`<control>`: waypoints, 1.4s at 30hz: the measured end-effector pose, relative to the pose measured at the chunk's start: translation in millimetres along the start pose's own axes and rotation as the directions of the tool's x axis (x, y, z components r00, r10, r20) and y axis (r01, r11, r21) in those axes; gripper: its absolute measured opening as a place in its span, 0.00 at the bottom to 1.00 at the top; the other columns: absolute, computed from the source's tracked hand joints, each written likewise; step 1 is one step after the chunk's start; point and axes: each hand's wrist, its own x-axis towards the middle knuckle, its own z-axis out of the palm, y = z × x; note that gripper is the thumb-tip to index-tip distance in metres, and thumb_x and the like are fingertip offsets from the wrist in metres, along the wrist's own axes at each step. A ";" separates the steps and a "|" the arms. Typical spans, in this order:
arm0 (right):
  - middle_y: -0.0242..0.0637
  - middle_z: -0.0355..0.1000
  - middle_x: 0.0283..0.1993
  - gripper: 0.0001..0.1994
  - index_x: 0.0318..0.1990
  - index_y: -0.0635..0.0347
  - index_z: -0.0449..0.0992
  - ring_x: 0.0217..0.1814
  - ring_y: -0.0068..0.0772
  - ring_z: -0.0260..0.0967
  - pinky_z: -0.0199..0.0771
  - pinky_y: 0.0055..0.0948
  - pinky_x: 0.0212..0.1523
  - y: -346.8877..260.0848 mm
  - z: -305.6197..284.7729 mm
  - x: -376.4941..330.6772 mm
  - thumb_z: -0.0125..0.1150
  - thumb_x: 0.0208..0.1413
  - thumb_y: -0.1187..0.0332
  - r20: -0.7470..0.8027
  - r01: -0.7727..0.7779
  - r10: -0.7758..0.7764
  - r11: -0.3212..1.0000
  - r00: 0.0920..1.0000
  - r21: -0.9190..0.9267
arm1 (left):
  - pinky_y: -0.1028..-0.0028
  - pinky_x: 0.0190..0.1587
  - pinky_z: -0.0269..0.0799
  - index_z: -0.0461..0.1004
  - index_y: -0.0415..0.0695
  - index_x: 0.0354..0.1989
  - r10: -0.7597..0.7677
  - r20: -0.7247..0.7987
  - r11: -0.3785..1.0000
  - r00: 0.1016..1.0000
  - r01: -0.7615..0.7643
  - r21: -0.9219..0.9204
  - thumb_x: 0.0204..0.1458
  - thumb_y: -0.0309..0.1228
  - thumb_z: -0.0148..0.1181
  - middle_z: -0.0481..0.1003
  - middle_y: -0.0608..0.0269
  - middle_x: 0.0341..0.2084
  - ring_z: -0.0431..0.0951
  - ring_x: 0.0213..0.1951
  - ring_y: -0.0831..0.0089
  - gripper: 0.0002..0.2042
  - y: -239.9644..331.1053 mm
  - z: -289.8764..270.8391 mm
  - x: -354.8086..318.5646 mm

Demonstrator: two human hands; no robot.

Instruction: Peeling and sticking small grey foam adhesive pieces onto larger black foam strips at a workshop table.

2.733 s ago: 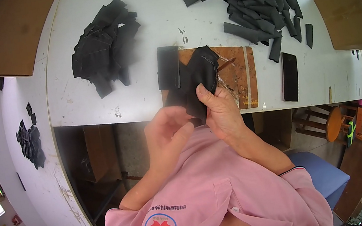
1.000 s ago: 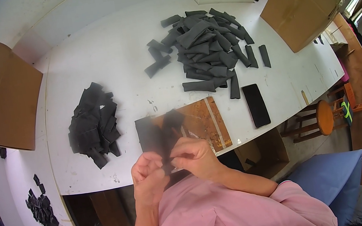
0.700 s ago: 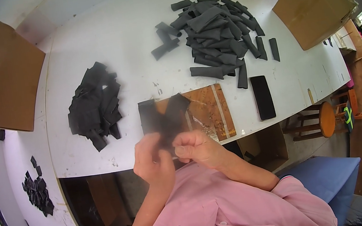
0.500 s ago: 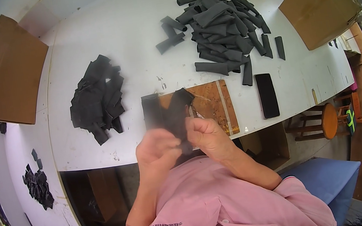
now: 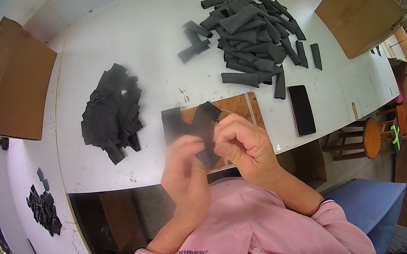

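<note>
Near the table's front edge, a dark grey fabric piece (image 5: 210,158) hangs between my hands. My right hand (image 5: 244,143) pinches its right side with thumb and bent fingers. My left hand (image 5: 184,168), a little blurred, closes on its left side. Behind them a brown board (image 5: 241,108) lies on the table, with another flat dark piece (image 5: 172,122) over its left end. One more dark piece (image 5: 208,111) shows just beyond my fingers; whether it joins the held one I cannot tell.
On the white table (image 5: 148,45) lie a pile of flat dark pieces (image 5: 112,115) at left and a heap of rolled dark tubes (image 5: 252,29) at far right. A phone (image 5: 302,110) lies right of the board. Cardboard boxes (image 5: 13,82) flank the table; a wooden stool (image 5: 370,138) stands at right.
Both hands have risen slightly and moved to the right with the fabric piece. My right hand has turned so that its bent fingers and thumb show more. The piles have not changed.
</note>
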 end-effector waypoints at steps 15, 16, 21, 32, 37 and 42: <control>0.21 0.56 0.19 0.11 0.25 0.56 0.66 0.18 0.13 0.50 0.51 0.13 0.20 79.6 -14.5 14.2 0.51 0.54 0.61 0.377 -0.601 0.468 0.640 0.799 0.479 | 0.83 0.11 0.50 0.62 0.38 0.48 -0.582 0.687 -0.295 0.436 0.674 -0.677 0.52 0.27 0.46 0.68 0.67 0.23 0.52 0.08 0.84 0.14 -49.6 -5.4 22.3; 0.21 0.57 0.19 0.11 0.25 0.56 0.66 0.18 0.13 0.50 0.51 0.13 0.20 81.7 -14.0 15.8 0.51 0.54 0.61 0.360 -0.597 0.476 0.648 0.802 0.473 | 0.83 0.12 0.51 0.64 0.39 0.45 -0.619 0.628 -0.137 0.471 0.723 -0.677 0.51 0.26 0.47 0.68 0.68 0.21 0.53 0.09 0.84 0.13 -45.9 -3.1 25.6; 0.22 0.60 0.19 0.10 0.25 0.59 0.68 0.19 0.11 0.51 0.50 0.13 0.18 67.2 -16.3 36.0 0.52 0.54 0.64 0.338 -0.556 0.446 0.725 0.829 0.407 | 0.83 0.13 0.50 0.62 0.40 0.46 -0.506 0.594 0.090 0.625 0.723 -0.685 0.52 0.25 0.45 0.68 0.67 0.25 0.53 0.10 0.85 0.13 -24.4 -2.0 39.8; 0.24 0.65 0.23 0.08 0.27 0.60 0.70 0.21 0.13 0.58 0.58 0.15 0.22 91.2 -18.6 21.7 0.53 0.52 0.65 0.330 -0.560 0.469 0.779 0.819 0.282 | 0.80 0.39 0.63 0.60 0.37 0.52 -0.190 0.244 0.978 0.951 0.206 -0.041 0.47 0.24 0.54 0.63 0.60 0.46 0.66 0.38 0.79 0.22 -34.5 1.5 32.9; 0.30 0.65 0.24 0.11 0.29 0.64 0.70 0.27 0.20 0.61 0.61 0.18 0.24 54.3 -20.2 26.0 0.57 0.49 0.63 -0.039 0.096 -0.098 0.993 0.994 -0.072 | 0.76 0.41 0.66 0.70 0.35 0.38 -0.007 0.299 0.981 0.954 0.065 -0.185 0.45 0.18 0.50 0.71 0.58 0.37 0.70 0.39 0.72 0.10 -23.1 -1.0 42.4; 0.36 0.63 0.21 0.10 0.21 0.64 0.68 0.25 0.36 0.63 0.63 0.30 0.21 25.8 -19.4 36.0 0.61 0.37 0.68 0.414 0.457 -0.225 0.622 0.882 -0.636 | 0.72 0.42 0.68 0.70 0.35 0.31 -0.325 0.129 0.655 0.937 0.322 -0.684 0.47 0.18 0.48 0.72 0.55 0.35 0.72 0.38 0.70 0.05 -18.4 -10.5 30.3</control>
